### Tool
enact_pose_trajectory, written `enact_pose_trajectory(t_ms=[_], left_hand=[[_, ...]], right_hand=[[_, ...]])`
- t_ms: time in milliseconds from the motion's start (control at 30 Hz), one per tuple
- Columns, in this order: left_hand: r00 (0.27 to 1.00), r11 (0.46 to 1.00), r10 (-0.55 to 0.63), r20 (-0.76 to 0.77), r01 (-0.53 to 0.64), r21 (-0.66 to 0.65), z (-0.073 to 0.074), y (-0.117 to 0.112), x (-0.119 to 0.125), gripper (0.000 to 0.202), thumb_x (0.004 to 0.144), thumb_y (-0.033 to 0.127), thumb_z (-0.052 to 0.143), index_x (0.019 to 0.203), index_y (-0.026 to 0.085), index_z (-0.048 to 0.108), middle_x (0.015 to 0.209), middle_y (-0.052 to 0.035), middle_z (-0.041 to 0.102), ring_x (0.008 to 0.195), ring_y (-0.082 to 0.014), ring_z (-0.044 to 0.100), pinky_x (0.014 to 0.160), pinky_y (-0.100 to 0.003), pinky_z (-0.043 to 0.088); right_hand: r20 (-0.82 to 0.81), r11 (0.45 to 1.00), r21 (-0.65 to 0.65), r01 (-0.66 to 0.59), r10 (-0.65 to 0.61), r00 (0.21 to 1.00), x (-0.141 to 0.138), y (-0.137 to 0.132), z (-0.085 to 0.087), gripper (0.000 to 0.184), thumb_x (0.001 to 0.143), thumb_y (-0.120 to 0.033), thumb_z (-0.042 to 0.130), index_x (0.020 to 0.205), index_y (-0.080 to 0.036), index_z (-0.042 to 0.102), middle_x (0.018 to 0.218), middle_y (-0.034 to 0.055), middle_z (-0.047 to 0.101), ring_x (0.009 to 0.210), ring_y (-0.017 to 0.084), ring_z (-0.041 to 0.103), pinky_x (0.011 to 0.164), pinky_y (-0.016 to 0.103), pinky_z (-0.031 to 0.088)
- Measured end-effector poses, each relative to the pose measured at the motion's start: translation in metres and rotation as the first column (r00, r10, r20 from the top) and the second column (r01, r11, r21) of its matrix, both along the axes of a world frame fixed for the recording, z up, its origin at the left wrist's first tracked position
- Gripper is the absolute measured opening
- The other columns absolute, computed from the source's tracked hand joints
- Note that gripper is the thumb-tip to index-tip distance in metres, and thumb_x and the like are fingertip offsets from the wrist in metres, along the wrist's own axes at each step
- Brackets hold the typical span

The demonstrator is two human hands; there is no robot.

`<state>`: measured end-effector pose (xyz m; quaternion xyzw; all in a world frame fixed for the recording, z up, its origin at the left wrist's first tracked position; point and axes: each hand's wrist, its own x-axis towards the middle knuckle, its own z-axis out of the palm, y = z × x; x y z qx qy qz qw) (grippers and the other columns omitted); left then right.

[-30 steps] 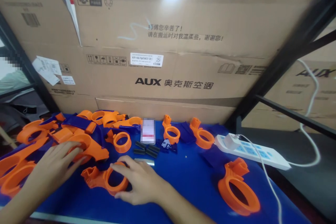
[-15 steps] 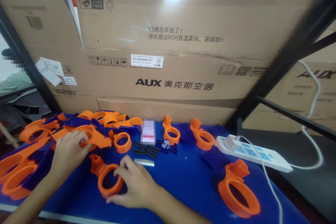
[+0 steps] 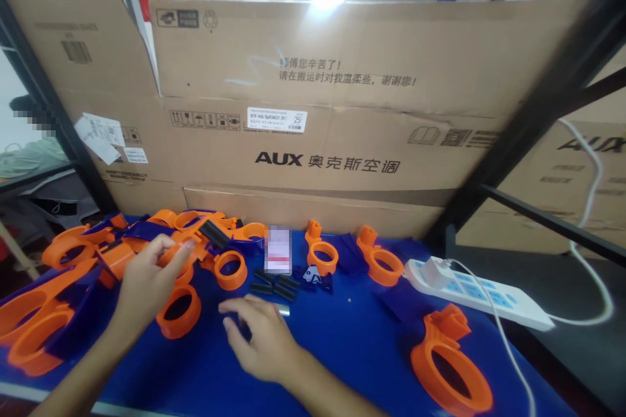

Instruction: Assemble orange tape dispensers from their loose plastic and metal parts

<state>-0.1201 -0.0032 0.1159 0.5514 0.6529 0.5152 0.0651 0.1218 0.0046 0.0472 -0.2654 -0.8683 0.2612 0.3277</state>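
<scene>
My left hand is closed on an orange tape dispenser, raised over the table's left side. A dark ribbed piece shows at its upper end; whether it is attached I cannot tell. Just below this hand is an orange ring part, its upper end hidden. My right hand hovers over the blue table with fingers apart and nothing in them. Beyond it are several short black tubes and a silvery strip, partly covered by the hand. Another orange ring part stands near the tubes.
Orange and dark blue dispensers are heaped at the left. More orange ring parts lie to the right, one near the front. A phone, a white power strip with cables, and a cardboard wall line the back and right.
My left hand has lifted and turned the dispenser, and its dark ribbed piece now shows. My right hand has let go of the orange ring part, which now sits farther left, and has opened.
</scene>
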Motion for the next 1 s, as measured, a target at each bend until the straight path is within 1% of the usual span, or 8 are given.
enact_pose_trajectory(t_ms=[200,333,400,500,567,700,800,1000], left_hand=[[0.895,0.937,-0.286,0.342,0.336,-0.096,-0.021,-0.007,0.081,0.042,0.088,0.05,0.067,0.065,0.021,0.046,0.059,0.0053,0.043,0.056,-0.0124,0.04,0.053,-0.022,0.035],[0.766,0.832,-0.369,0.526,0.525,-0.181,-0.032,-0.009,0.116,0.039,0.089,0.055,0.064,0.074,0.021,0.052,0.064,0.0043,0.049,0.05,-0.0102,0.036,0.043,-0.02,0.03],[0.734,0.769,-0.41,0.542,0.597,-0.227,-0.032,-0.006,0.12,0.037,0.089,0.056,0.064,0.079,0.021,0.056,0.064,0.0048,0.05,0.046,-0.0094,0.034,0.04,-0.02,0.028],[0.788,0.836,-0.422,0.449,0.53,-0.144,-0.029,0.007,0.115,0.036,0.085,0.051,0.072,0.073,0.021,0.054,0.062,0.0051,0.048,0.051,-0.011,0.042,0.047,-0.021,0.035],[0.822,0.886,-0.414,0.39,0.462,-0.033,-0.026,0.021,0.113,0.03,0.08,0.045,0.078,0.08,0.022,0.06,0.071,0.0024,0.057,0.065,-0.0149,0.055,0.06,-0.023,0.045],[0.706,0.835,-0.506,0.496,0.544,0.077,-0.026,0.05,0.125,0.033,0.086,0.045,0.072,0.111,0.024,0.07,0.108,-0.0053,0.071,0.104,-0.0238,0.064,0.093,-0.032,0.05],[0.6,0.808,-0.508,0.618,0.581,0.1,-0.035,0.065,0.135,0.031,0.088,0.048,0.068,0.103,0.022,0.074,0.101,-0.0047,0.072,0.098,-0.0227,0.064,0.09,-0.031,0.05],[0.574,0.864,-0.41,0.709,0.494,0.1,-0.055,0.073,0.133,0.031,0.082,0.047,0.076,0.098,0.02,0.075,0.09,-0.002,0.071,0.088,-0.0194,0.062,0.079,-0.026,0.049]], right_hand=[[-0.427,0.95,-0.06,0.306,-0.302,0.853,0.024,0.023,0.014,0.054,0.094,-0.033,0.06,0.144,-0.021,0.044,0.118,0.0108,0.064,0.097,0.023,0.062,0.083,0.036,0.053],[-0.429,0.904,-0.078,0.42,-0.411,0.805,0.047,0.043,0.024,0.013,0.097,-0.028,0.053,0.101,-0.02,0.062,0.084,0.0032,0.061,0.076,0.019,0.057,0.069,0.03,0.047],[-0.367,0.911,-0.071,0.407,-0.404,0.838,0.057,0.051,0.028,0.015,0.096,-0.028,0.052,0.085,-0.02,0.06,0.073,0.0005,0.055,0.068,0.017,0.052,0.064,0.028,0.043],[-0.301,0.937,-0.143,0.318,-0.347,0.888,0.067,0.057,0.032,0.027,0.098,-0.032,0.05,0.074,-0.021,0.051,0.065,-0.003,0.047,0.06,0.014,0.045,0.057,0.025,0.038],[-0.27,0.943,-0.202,0.264,-0.313,0.911,0.069,0.06,0.032,0.036,0.1,-0.037,0.049,0.068,-0.021,0.043,0.061,-0.0051,0.04,0.056,0.011,0.039,0.053,0.023,0.033],[-0.207,0.95,-0.231,0.21,-0.259,0.943,0.069,0.061,0.031,0.045,0.098,-0.041,0.055,0.062,-0.022,0.036,0.057,-0.0065,0.036,0.054,0.009,0.033,0.05,0.022,0.028],[-0.169,0.931,-0.212,0.297,-0.334,0.927,0.071,0.061,0.032,0.043,0.096,-0.043,0.061,0.064,-0.021,0.043,0.055,-0.0061,0.043,0.051,0.009,0.038,0.049,0.021,0.029],[-0.08,0.949,-0.155,0.276,-0.29,0.954,0.075,0.061,0.035,0.017,0.098,-0.035,0.059,0.088,-0.022,0.061,0.061,-0.0036,0.058,0.05,0.011,0.049,0.05,0.022,0.034]])
